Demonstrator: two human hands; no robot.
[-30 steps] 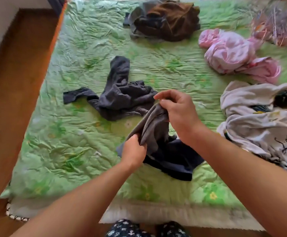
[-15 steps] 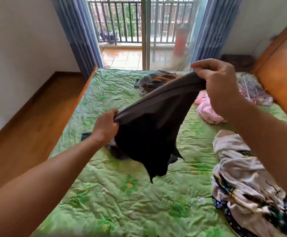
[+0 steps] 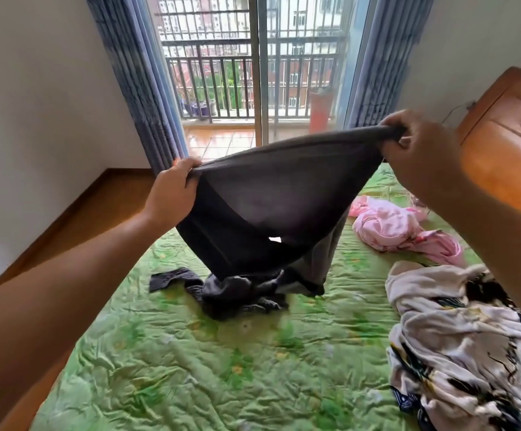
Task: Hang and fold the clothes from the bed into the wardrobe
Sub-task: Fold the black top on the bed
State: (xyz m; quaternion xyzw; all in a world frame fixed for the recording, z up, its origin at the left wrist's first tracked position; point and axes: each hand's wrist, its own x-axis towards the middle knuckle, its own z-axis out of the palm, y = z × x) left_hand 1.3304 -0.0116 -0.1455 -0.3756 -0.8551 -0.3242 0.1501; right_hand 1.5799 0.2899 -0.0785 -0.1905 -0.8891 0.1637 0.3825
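Observation:
A dark grey garment [image 3: 271, 200] hangs stretched in the air above the green bed cover [image 3: 215, 368]. My left hand [image 3: 172, 189] grips its upper edge on the left. My right hand [image 3: 420, 150] grips the same edge higher up on the right. The garment's lower end trails down onto the bed, where it meets another dark crumpled garment [image 3: 222, 293]. A pink garment [image 3: 402, 228] lies at the right, and a white patterned one [image 3: 458, 343] lies at the near right. The wardrobe is not in view.
An orange wooden headboard [image 3: 501, 157] stands at the right edge of the bed. Wooden floor [image 3: 91, 206] runs along the left side by a white wall. Blue curtains [image 3: 138, 82] frame a glass balcony door [image 3: 253, 88] beyond the bed.
Both hands have lifted the dark garment off the bed and pulled its edge apart, spreading it wide. The view has tilted up from the bed to the balcony door.

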